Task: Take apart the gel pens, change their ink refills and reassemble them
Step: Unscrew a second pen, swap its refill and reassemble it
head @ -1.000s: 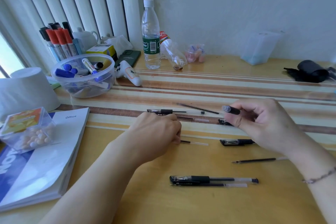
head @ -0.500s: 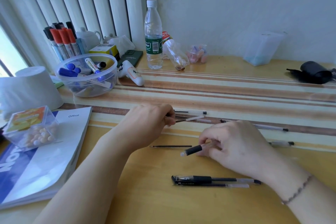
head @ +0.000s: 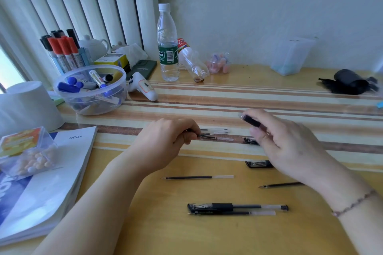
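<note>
My left hand (head: 165,143) pinches the black end of a clear pen barrel (head: 215,130) lying on the striped cloth, with a thin refill (head: 215,137) just below it. My right hand (head: 286,145) is raised over the desk and grips a black pen grip section (head: 250,120) between thumb and fingers. A loose refill (head: 196,177) lies in front of my left hand, another refill (head: 279,185) pokes out from under my right wrist. Two black caps (head: 258,164) (head: 249,141) lie partly hidden by my right hand. A whole gel pen (head: 236,206) with a refill beside it lies nearest me.
A clear bowl of markers (head: 91,97) and a marker cup (head: 62,51) stand at the back left, with a water bottle (head: 167,47), a tipped bottle (head: 193,62) and a white toy (head: 143,89). A book (head: 51,182) with a candy box (head: 24,151) lies left. A black pouch (head: 348,82) sits far right.
My right hand has lifted from the near desk up and to the right, carrying the black grip section. The loose refill in front of my left hand is now uncovered. My left hand stayed put.
</note>
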Tool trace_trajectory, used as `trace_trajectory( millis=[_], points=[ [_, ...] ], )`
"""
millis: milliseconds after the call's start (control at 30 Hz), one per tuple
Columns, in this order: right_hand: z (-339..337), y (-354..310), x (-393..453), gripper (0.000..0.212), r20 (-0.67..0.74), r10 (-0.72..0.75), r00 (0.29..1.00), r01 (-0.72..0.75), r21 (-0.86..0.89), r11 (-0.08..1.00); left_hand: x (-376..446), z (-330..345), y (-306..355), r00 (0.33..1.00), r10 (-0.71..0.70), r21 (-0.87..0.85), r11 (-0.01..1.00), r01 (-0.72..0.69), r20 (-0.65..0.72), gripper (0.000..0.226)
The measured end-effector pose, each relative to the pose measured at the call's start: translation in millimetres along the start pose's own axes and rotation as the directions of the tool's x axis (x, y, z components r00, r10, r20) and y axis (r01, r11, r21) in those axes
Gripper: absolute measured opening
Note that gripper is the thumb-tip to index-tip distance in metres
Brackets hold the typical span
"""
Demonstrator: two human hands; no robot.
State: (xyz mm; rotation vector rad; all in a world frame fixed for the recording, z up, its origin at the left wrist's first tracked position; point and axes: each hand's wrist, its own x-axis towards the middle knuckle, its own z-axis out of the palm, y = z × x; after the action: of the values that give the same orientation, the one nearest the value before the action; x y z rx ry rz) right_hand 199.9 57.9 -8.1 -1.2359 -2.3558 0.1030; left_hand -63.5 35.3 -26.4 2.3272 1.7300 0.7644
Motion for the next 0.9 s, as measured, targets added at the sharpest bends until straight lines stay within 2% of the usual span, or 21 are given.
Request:
trace_trajectory(
  millis=[67, 133, 267, 533, 733, 900],
  points=[
    [0.0, -3.0, -0.7, 0.039, 0.025, -0.013, 1.000, 0.012, 0.040, 0.999, 0.1, 0.2, 1.6, 0.999, 0.025, -0.021, 0.999, -0.026, -0.032, 0.019],
    [0.5, -4.7, -0.8, 0.041, -0.008, -0.039, 0.999, 0.040, 0.062, 0.997, 0.4, 0.2, 2.8, 0.999, 0.033, -0.025, 0.999, -0.034, -0.035, 0.018],
    [1.8, -8.4, -1.0, 0.031, -0.072, -0.054, 0.996, 0.059, 0.072, 0.996, -0.1, -0.9, 4.0, 0.999, 0.039, -0.024, 0.999, -0.039, -0.028, 0.017],
    [7.3, -5.4, -1.6, 0.035, -0.038, -0.068, 0.997, 0.071, 0.111, 0.991, -1.1, 1.5, 7.8, 1.000, 0.024, -0.047, 0.999, -0.024, 0.003, 0.018],
    [5.3, -5.4, -1.6, 0.027, -0.026, -0.107, 0.994, 0.108, 0.043, 0.993, -0.7, 1.6, 7.3, 1.000, 0.013, -0.029, 0.999, -0.013, -0.003, 0.019],
    [3.0, -7.4, -2.2, 0.026, -0.014, -0.112, 0.994, 0.113, 0.081, 0.990, -1.2, 2.7, 7.4, 1.000, 0.011, -0.035, 0.999, -0.010, 0.006, 0.018]
  ],
)
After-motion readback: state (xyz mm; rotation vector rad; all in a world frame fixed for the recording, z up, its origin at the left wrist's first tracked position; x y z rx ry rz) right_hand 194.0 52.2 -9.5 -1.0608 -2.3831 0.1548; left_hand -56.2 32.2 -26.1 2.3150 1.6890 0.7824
